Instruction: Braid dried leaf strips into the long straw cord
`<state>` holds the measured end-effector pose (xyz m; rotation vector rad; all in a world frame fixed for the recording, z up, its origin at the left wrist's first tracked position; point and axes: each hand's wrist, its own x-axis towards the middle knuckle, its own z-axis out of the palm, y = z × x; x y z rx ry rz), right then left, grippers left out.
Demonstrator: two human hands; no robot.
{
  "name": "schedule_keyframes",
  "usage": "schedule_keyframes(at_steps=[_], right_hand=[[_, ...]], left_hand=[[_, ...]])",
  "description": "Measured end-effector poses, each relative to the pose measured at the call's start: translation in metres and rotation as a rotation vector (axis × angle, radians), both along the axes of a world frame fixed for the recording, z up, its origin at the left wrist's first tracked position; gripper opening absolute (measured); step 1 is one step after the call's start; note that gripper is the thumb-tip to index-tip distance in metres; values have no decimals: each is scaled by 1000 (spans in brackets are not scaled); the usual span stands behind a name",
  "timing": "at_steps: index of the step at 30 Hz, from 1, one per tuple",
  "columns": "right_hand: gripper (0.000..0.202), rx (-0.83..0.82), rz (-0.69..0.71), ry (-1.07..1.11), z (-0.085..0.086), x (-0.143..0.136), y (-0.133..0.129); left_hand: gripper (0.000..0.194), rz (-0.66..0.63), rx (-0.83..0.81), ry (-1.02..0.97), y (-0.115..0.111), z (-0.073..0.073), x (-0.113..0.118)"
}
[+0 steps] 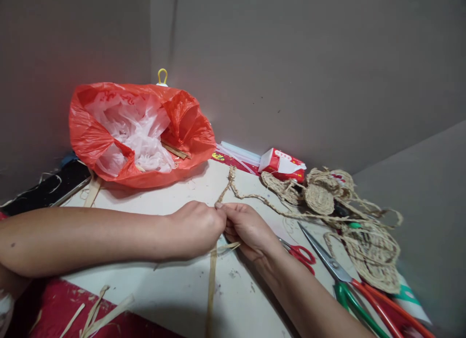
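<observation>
L hand (198, 229) grips braided cord (224, 191), R hand (247, 225) pinches it alongside. Prob. light, flexible, may fray; best hold = braid end btwn hands.

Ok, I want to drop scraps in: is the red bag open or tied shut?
Open: the red bag gapes wide, showing crumpled white plastic and brown strips inside.

Scissors (337, 270) and fibre braids (319, 200) (tissues (282, 164), too) mark a craft workspace.

No readable lettering anywhere
</observation>
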<state>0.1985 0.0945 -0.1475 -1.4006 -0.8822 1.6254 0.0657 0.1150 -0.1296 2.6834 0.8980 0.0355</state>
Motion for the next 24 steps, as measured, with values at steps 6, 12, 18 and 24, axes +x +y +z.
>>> schedule_keyframes(at_steps=[6, 12, 18, 24], right_hand=[[31, -15, -11, -2, 6, 9, 5], [37, 28, -33, 35, 17, 27, 12], [38, 74, 44, -35, 15, 26, 11], [40, 56, 64, -91, 14, 31, 13]], left_hand=[[14, -215, -84, 109, -13, 29, -6], [17, 120, -319, -616, 26, 47, -11], [17, 391, -1048, -669, 46, 5, 4], [18, 343, -899, -700, 41, 4, 1]])
